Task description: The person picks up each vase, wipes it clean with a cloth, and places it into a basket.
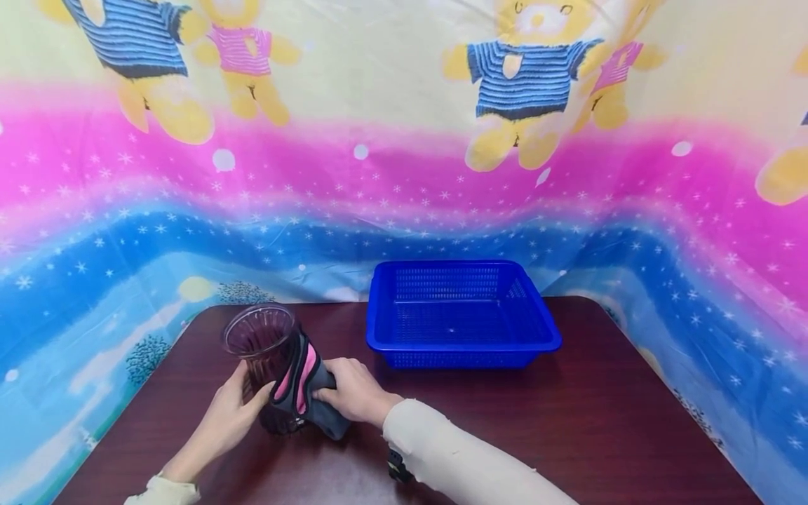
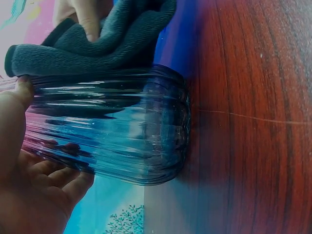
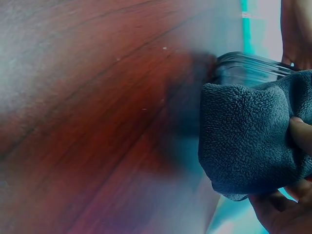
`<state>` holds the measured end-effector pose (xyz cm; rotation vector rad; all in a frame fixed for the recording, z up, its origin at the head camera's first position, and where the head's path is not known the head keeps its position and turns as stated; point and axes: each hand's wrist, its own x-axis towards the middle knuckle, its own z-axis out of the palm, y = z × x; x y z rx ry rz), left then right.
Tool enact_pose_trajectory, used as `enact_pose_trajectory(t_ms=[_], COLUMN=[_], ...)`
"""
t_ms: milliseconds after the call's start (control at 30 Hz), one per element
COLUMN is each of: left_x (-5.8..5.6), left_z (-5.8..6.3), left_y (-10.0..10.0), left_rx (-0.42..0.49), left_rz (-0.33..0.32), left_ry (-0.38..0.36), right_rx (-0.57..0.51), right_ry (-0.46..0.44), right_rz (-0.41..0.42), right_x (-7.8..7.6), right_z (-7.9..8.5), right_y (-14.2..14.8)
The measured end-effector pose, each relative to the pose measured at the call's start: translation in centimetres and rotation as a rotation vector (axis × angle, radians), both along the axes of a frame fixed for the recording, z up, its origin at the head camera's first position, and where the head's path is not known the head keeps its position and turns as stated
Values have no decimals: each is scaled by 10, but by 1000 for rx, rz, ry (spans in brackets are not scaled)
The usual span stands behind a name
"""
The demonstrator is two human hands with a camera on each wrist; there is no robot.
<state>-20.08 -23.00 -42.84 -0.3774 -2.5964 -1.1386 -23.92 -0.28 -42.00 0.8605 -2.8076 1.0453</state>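
Observation:
A ribbed, see-through glass vase [image 1: 264, 366] with a flared rim stands on the table's left part, tilted slightly. My left hand [image 1: 229, 410] grips its side, thumb near the cloth and fingers curled around the far side, as the left wrist view shows on the glass [image 2: 122, 131]. In my right hand [image 1: 356, 391] is a folded dark grey cloth [image 1: 325, 403] with pink and black trim, held against the vase's right side. The right wrist view shows the fuzzy cloth [image 3: 243, 139] covering much of the vase.
A blue plastic basket [image 1: 463, 346] with perforated walls sits at the back of the dark reddish wooden table [image 1: 568, 421], right of the vase. Behind and around the table hangs a curtain [image 1: 391, 175] printed with bears and snowflakes.

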Motion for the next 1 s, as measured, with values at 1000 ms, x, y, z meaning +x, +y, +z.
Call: enact_pose_trajectory(t_ms=[1000], left_x=[1], left_z=[1], left_y=[-2], left_rx=[4], left_rz=[-1], left_ry=[-40], right_rx=[106], right_ry=[-13], right_rz=[-16], right_x=[4], right_z=[-30], right_y=[5])
